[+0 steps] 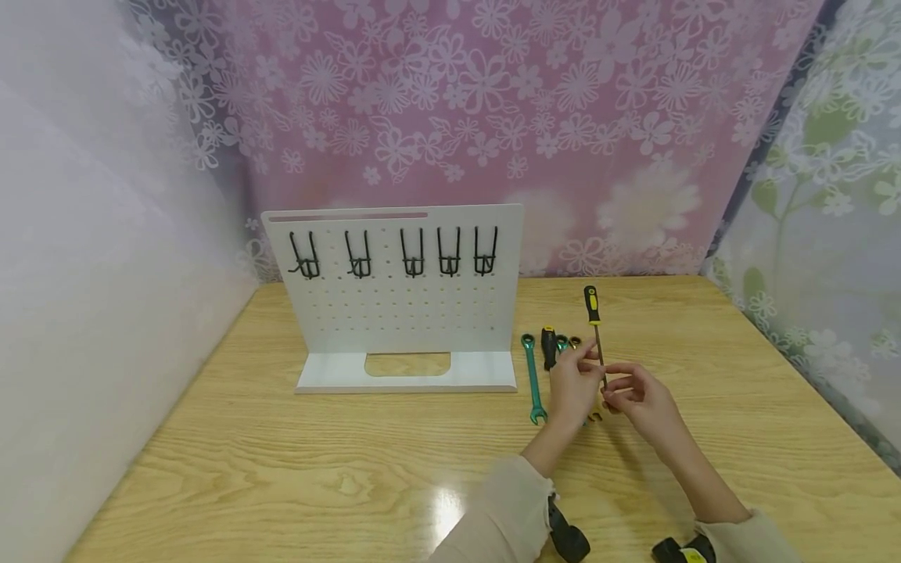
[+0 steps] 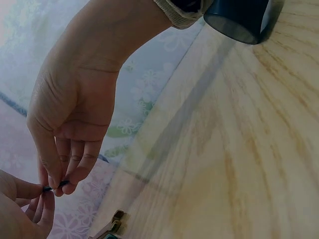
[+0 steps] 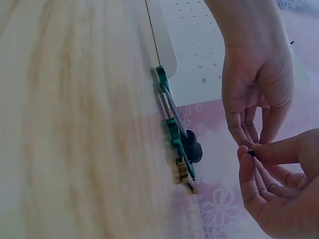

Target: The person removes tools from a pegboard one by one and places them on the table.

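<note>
Handle up, a screwdriver (image 1: 592,306) with a black and yellow handle stands near-vertical between the two hands. My left hand (image 1: 573,387) pinches its thin shaft from the left. Fingertips of my right hand (image 1: 646,407) pinch the shaft near its lower end. In the right wrist view, the dark tip (image 3: 251,153) shows between the fingertips of the right hand (image 3: 284,184), with the left hand (image 3: 256,84) just above. Beneath and beside the left hand lie a green wrench (image 1: 533,383), a black-handled screwdriver (image 1: 548,348) and other wrenches, partly hidden by that hand.
A white pegboard stand (image 1: 415,313) stands on the wooden table (image 1: 317,469) left of the tools, with several black double hooks (image 1: 414,258) along its upper part. Flowered cloth (image 1: 450,102) hangs behind the table. Dark wrist devices (image 1: 566,536) sit under the sleeves.
</note>
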The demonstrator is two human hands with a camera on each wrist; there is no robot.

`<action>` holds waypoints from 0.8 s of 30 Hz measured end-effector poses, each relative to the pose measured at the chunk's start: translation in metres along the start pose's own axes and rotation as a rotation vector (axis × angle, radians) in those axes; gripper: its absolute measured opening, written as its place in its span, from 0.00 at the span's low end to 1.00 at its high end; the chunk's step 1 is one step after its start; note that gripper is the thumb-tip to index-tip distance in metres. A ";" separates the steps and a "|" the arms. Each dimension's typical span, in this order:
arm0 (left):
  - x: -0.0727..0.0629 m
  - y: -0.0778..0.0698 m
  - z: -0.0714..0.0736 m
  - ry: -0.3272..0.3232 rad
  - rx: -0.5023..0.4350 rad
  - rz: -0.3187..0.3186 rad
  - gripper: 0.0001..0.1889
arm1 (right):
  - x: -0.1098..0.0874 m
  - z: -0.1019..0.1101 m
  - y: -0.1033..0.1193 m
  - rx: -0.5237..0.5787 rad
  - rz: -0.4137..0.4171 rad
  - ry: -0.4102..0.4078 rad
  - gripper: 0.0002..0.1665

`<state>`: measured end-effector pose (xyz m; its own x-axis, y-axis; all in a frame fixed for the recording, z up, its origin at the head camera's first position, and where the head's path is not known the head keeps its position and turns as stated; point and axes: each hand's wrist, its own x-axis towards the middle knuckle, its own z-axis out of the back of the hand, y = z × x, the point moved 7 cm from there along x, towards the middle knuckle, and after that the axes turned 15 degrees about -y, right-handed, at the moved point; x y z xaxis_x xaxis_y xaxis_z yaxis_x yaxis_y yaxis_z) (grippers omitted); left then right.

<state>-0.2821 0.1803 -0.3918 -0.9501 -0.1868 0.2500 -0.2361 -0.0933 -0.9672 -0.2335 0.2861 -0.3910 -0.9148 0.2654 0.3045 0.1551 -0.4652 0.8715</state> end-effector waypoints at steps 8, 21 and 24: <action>-0.006 0.016 -0.006 -0.021 -0.009 0.049 0.21 | -0.001 -0.001 -0.014 0.048 -0.059 0.019 0.21; -0.010 0.043 -0.014 0.016 0.005 0.157 0.21 | -0.003 -0.004 -0.032 0.061 -0.178 0.056 0.23; -0.010 0.046 -0.016 0.029 0.029 0.148 0.21 | -0.004 -0.004 -0.034 0.088 -0.204 0.066 0.24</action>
<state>-0.2867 0.1931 -0.4399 -0.9797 -0.1721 0.1026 -0.0871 -0.0949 -0.9917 -0.2363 0.2974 -0.4240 -0.9525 0.2894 0.0953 -0.0063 -0.3315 0.9434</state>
